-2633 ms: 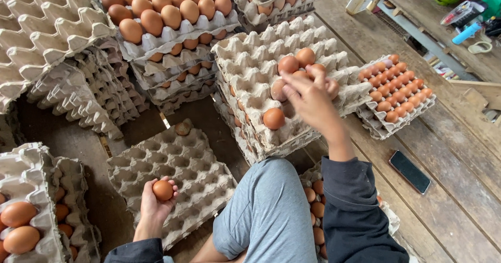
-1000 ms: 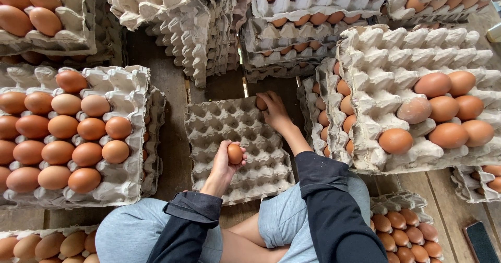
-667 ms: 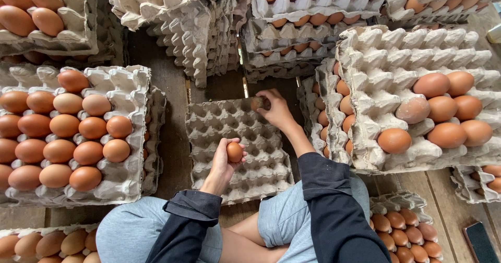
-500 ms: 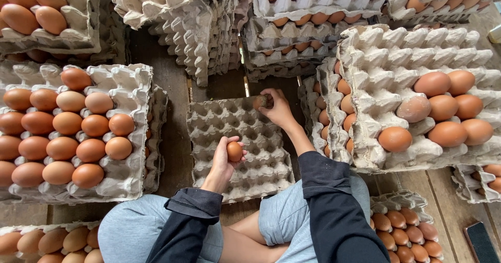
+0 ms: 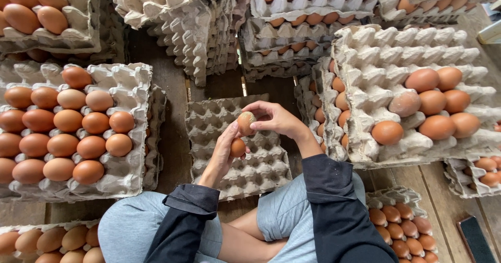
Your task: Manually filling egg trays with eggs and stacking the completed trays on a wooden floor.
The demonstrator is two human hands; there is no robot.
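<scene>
My left hand [image 5: 222, 151] is closed around a small brown egg [image 5: 238, 147], gripped between thumb and fingertips. My right hand [image 5: 276, 118] grips a second, paler and speckled egg [image 5: 246, 122] in its fingertips. The two eggs sit one just above the other, very close; whether they touch cannot be told. Both hands are held over the empty grey tray [image 5: 237, 148], which lies on the plank floor [image 5: 175, 93] directly in front of my knees, and both eggs are above the middle of that tray, clear of its cups.

To the left of the empty tray, near its left edge, a partly filled tray [image 5: 130, 85] carries rows of brown eggs along its left and centre cups. To the right, a stack of trays [image 5: 396, 49] holds a group of brown eggs toward its right edge. Beyond the far edge of the empty tray stand piles of empty trays [image 5: 201, 38]. A tray of smaller eggs [image 5: 399, 226] lies beside my right leg.
</scene>
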